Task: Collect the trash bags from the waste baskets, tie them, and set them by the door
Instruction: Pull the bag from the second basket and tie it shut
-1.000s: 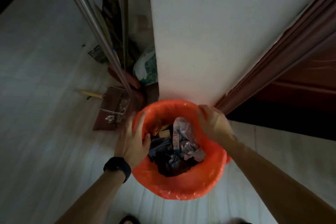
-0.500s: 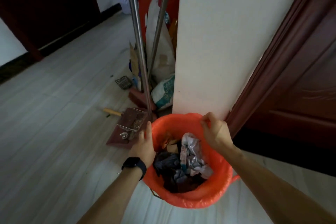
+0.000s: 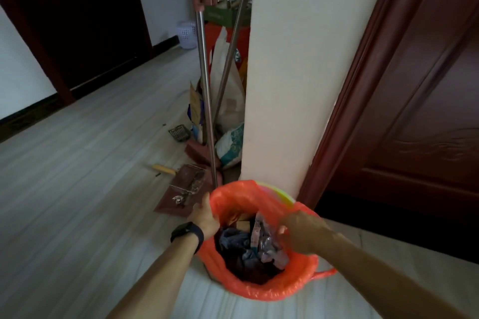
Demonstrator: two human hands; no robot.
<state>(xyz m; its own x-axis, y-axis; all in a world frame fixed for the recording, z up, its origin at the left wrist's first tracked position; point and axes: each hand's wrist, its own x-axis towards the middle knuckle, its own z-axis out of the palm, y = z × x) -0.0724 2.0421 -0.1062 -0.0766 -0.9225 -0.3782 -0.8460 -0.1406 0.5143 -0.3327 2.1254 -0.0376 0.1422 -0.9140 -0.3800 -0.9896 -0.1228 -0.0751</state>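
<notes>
Since half second ago: trash bag [image 3: 261, 290] rim pulled off waste basket [image 3: 281, 193] at 1 o'clock, yellow-green edge now bare. Judgement: lift-out begun, tying still ahead. Left hand [image 3: 204, 215] grips rim at 9 o'clock. Right hand [image 3: 302, 232] at 3 o'clock, fingers curled, blurred; cannot tell if holding film. Bag orange, thin, crinkled, near full; stands at wall corner, view's 6 o'clock.

A pale plank-pattern floor [image 3: 77, 189] is extending across the room. A white wall corner [image 3: 298, 72] is standing at centre; a dark reddish-brown panelled door [image 3: 427, 111] is adjoining it on the right. A second dark door [image 3: 77, 21] is occupying the far left wall. Two metal poles [image 3: 205, 85] are leaning beside the corner.
</notes>
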